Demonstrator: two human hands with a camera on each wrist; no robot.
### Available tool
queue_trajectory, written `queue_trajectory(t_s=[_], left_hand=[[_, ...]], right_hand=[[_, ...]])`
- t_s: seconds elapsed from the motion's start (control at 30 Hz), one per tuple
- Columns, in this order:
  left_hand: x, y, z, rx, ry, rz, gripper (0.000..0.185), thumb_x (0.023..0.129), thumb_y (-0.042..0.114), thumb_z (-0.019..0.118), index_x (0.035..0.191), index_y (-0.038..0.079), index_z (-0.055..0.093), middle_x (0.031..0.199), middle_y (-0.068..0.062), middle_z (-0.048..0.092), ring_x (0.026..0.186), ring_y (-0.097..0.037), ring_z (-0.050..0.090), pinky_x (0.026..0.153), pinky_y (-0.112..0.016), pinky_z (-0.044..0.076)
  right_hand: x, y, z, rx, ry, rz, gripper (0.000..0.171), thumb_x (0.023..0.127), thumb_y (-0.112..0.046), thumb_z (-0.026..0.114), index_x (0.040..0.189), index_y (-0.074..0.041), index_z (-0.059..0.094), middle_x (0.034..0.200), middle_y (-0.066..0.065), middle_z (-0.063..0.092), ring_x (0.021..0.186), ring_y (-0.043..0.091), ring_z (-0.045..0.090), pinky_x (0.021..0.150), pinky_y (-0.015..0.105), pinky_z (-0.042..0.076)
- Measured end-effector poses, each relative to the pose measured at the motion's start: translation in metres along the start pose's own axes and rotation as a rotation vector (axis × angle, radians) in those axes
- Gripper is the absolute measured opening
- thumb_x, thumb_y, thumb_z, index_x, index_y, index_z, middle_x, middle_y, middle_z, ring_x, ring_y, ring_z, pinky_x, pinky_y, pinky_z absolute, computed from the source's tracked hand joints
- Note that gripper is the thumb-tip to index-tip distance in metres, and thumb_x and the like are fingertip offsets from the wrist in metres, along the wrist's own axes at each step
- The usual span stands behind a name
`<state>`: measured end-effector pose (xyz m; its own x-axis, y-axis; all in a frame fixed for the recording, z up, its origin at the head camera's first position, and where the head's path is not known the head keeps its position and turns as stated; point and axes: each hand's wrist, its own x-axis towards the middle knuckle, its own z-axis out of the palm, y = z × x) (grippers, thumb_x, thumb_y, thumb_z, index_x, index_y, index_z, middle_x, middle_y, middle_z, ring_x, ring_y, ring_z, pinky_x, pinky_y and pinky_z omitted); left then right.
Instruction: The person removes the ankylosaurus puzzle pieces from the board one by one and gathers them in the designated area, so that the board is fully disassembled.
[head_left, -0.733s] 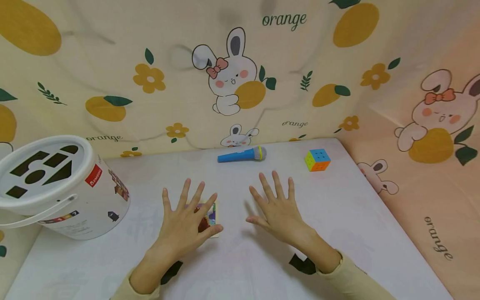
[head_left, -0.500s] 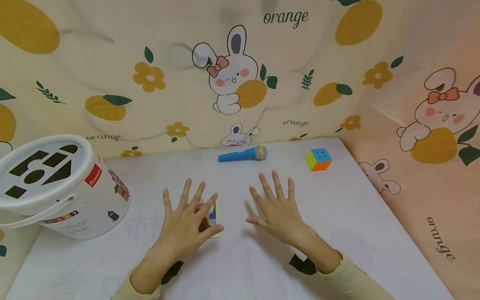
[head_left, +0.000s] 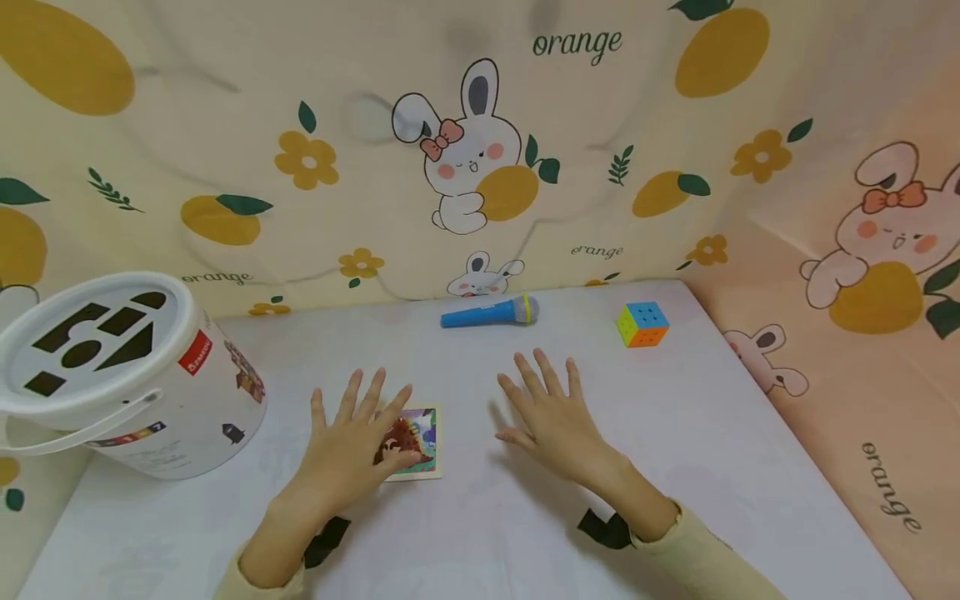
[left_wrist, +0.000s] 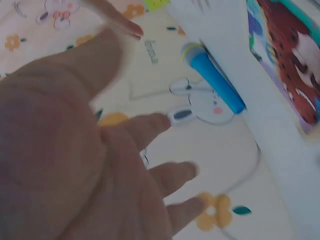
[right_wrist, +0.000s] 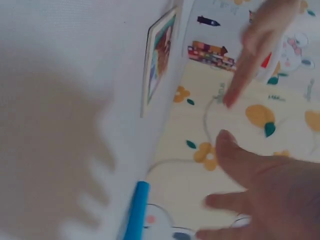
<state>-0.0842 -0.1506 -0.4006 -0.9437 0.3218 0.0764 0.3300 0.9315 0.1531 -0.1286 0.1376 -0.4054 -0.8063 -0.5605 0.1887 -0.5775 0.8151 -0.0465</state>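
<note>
Both hands are flat and spread over the white table [head_left: 720, 467], fingers straight, gripping nothing. The left hand [head_left: 347, 454] sits at about 7 o'clock from the table's middle, its thumb and forefinger edge lying over the left side of a small picture card [head_left: 415, 442] (looks like a brown animal on it, can't tell more). The right hand [head_left: 553, 425] is at roughly 3 o'clock from the card, apart from it. A blue toy microphone [head_left: 487, 312] lies at 12 o'clock near the back wall, a colour cube [head_left: 642, 323] at 2 o'clock, and a white shape-sorter bucket [head_left: 120, 379] at 9 o'clock.
</note>
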Motion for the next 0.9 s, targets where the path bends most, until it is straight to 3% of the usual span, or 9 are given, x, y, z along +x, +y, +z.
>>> queue_trajectory(t_s=[0.2, 0.3, 0.43, 0.67, 0.9], left_hand=[[0.002, -0.032, 0.007, -0.115, -0.014, 0.012, 0.071, 0.079, 0.041, 0.072, 0.139, 0.013, 0.046, 0.145, -0.022, 0.036, 0.133, -0.041, 0.029, 0.097, -0.071, 0.021], [0.007, -0.047, 0.015, -0.163, 0.001, 0.021, 0.065, 0.078, 0.037, 0.074, 0.133, 0.01, 0.052, 0.139, -0.022, 0.042, 0.129, -0.041, 0.034, 0.096, -0.068, 0.027], [0.011, -0.061, 0.028, -0.216, 0.012, 0.044, 0.063, 0.075, 0.036, 0.077, 0.128, 0.009, 0.056, 0.134, -0.023, 0.046, 0.125, -0.041, 0.038, 0.093, -0.065, 0.032], [0.013, -0.073, 0.047, -0.216, -0.037, 0.031, 0.073, 0.072, 0.048, 0.077, 0.131, 0.013, 0.055, 0.134, -0.019, 0.045, 0.123, -0.038, 0.038, 0.092, -0.064, 0.033], [0.015, -0.076, 0.052, -0.224, -0.028, 0.032, 0.076, 0.067, 0.054, 0.078, 0.13, 0.017, 0.057, 0.134, -0.018, 0.043, 0.121, -0.037, 0.036, 0.09, -0.064, 0.032]], right_hand=[[0.022, 0.001, 0.01, 0.473, 0.104, -0.085, 0.047, 0.08, -0.017, 0.075, 0.123, -0.01, 0.059, 0.125, 0.006, 0.059, 0.125, 0.03, 0.045, 0.103, 0.054, 0.027], [0.035, -0.002, 0.016, 0.617, 0.107, -0.098, 0.039, 0.08, -0.01, 0.075, 0.117, -0.009, 0.063, 0.116, 0.003, 0.064, 0.119, 0.024, 0.05, 0.101, 0.047, 0.033], [0.054, -0.013, 0.023, 0.704, 0.044, -0.125, 0.033, 0.081, -0.007, 0.073, 0.112, -0.006, 0.065, 0.108, 0.002, 0.067, 0.111, 0.019, 0.055, 0.097, 0.042, 0.038], [0.09, -0.041, 0.038, 0.854, -0.197, -0.14, 0.03, 0.084, -0.001, 0.066, 0.114, 0.0, 0.063, 0.108, 0.009, 0.067, 0.105, 0.021, 0.057, 0.093, 0.04, 0.043], [0.116, -0.066, 0.057, 0.943, -0.318, -0.146, 0.025, 0.085, 0.003, 0.063, 0.11, 0.002, 0.063, 0.103, 0.014, 0.065, 0.09, 0.02, 0.061, 0.074, 0.021, 0.05]])
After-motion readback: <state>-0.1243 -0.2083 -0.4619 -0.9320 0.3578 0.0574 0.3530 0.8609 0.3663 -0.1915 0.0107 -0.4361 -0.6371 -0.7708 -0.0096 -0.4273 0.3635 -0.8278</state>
